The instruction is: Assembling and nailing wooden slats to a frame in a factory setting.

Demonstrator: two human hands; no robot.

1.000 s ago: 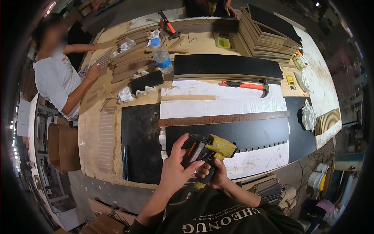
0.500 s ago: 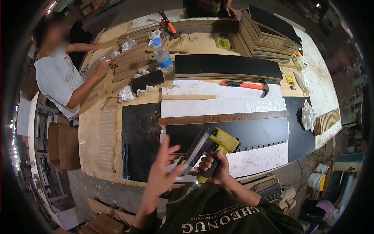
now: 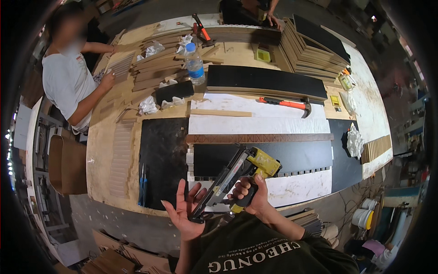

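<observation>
My right hand is wrapped round the handle of a yellow and black nail gun. Its long magazine slants down to the left, and the lower end lies against or just over the palm of my left hand. That hand is open, palm up with fingers spread; whether it bears on the magazine I cannot tell. Beyond the gun lies a black board with small blocks along its near edge. A brown marked strip runs along its far side.
An orange-handled hammer lies before stacked black boards. A water bottle stands near wood strips. Blue-handled tool at left. A person in a white shirt works at left; another person's hand is at the far edge.
My left hand has turned palm up and dropped lower, to the magazine's lower end. The nail gun stays in my right hand. The person at left has drawn a hand back slightly.
</observation>
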